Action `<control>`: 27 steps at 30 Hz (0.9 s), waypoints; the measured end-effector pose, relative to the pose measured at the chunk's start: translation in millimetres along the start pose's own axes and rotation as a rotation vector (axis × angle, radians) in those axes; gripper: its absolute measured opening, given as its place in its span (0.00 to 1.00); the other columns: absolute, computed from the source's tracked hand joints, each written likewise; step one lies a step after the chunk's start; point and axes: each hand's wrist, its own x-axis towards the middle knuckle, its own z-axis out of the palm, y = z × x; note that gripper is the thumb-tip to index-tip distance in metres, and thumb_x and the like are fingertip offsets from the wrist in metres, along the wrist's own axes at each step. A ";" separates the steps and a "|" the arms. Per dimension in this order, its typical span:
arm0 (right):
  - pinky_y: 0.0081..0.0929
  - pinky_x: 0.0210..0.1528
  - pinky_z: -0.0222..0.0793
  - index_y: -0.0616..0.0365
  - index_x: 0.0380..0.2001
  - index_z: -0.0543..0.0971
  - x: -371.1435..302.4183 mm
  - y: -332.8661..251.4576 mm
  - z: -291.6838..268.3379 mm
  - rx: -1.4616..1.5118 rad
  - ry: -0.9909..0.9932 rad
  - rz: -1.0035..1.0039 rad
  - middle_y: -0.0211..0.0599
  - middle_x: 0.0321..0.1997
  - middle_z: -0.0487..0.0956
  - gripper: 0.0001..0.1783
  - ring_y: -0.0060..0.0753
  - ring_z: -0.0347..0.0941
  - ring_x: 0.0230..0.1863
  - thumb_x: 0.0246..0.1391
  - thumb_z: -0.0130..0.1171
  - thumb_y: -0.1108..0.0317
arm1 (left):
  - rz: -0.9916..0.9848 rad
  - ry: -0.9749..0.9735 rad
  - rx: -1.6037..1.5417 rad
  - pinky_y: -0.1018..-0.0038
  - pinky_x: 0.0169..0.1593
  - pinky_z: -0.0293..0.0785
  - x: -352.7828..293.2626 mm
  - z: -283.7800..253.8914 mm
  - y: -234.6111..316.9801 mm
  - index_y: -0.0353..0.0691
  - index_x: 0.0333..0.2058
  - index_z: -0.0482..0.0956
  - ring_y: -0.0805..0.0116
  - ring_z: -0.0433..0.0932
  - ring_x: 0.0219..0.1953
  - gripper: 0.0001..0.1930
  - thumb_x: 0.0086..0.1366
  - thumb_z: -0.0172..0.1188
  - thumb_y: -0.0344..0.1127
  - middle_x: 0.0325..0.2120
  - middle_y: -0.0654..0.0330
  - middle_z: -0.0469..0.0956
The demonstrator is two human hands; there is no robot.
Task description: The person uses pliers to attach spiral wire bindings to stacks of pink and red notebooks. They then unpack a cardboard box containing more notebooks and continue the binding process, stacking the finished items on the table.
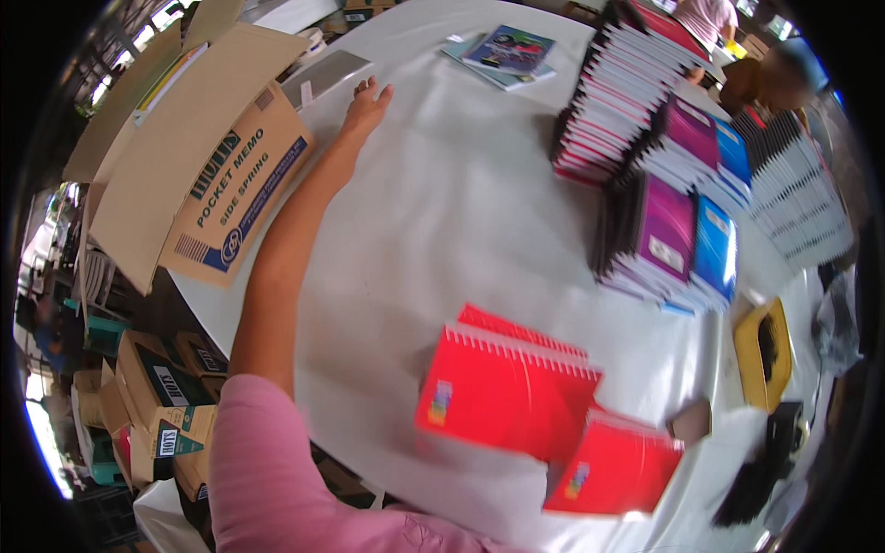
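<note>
My left hand [366,109] reaches far across the table, fingers apart and with nothing in them. Just beyond it lies a flat grey, laptop-like object [334,74], beside an open cardboard box [235,189]. My right hand is out of view. Closer to me are red spiral notebooks [507,387], at least two overlapping with their wire edges away from me. More red notebooks [618,465] lie to their right, partly overlapped. A small brownish object [691,422], too blurred to name, is at their right corner.
Tall stacks of spiral notebooks [627,88] and purple and blue notebooks [668,226] stand at the right. A yellow container [763,355] is near the right edge. Booklets [509,51] lie at the back. Cartons [166,396] sit lower left; another person [779,78] is far right.
</note>
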 end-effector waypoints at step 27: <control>0.46 0.54 0.54 0.51 0.46 0.75 -221.5 -93.8 -82.6 -0.179 0.950 -0.109 0.32 0.56 0.70 0.32 0.44 0.62 0.56 0.35 0.70 0.53 | 0.429 -0.598 -0.003 0.46 0.62 0.45 -406.8 -50.3 133.2 0.40 0.55 0.68 0.52 0.61 0.60 0.40 0.48 0.68 0.57 0.55 0.52 0.68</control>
